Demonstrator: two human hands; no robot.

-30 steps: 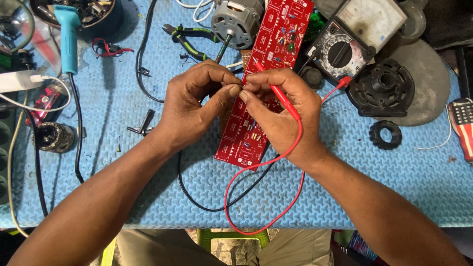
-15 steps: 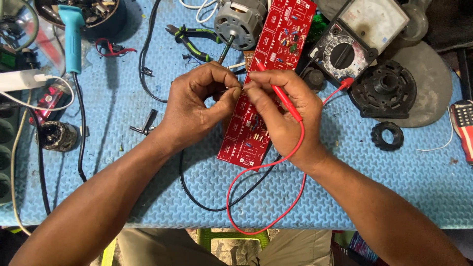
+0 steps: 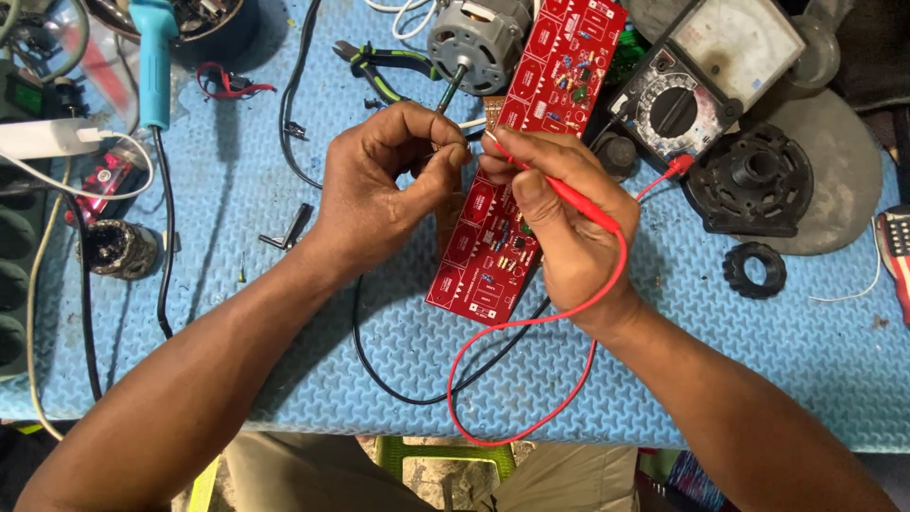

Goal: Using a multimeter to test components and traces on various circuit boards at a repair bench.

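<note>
Long red printed circuit board (image 3: 512, 209) lies diagonally on the blue embossed foam mat (image 3: 758, 379), lower end near the table's front, upper end by the grey electric motor (image 3: 474, 38). Small components and white print across its face, too small to make out.

Right hand (image 3: 559, 218) sits over the board's middle, fingers curled shut around a slim red test probe (image 3: 559, 185), pen-style grip, tip pointing toward the left hand. Red lead wire (image 3: 531, 379) loops from the probe down past the mat's front edge and back up.

Left hand (image 3: 389, 190) just left of the board, thumb and fingertips pinched together right at the probe tip. What's in the pinch is hidden; cannot tell.

Black wire (image 3: 379, 360) curves under both wrists.

Right of the board: black analogue multimeter (image 3: 692, 85) with round dial and pale scale window, then a black round ribbed plastic part (image 3: 749, 180), and a small black toothed ring (image 3: 755, 269) well apart.

Upper left: green-handled pliers (image 3: 389, 66), teal-handled soldering iron (image 3: 152, 57), white plug adapter (image 3: 43, 139).
</note>
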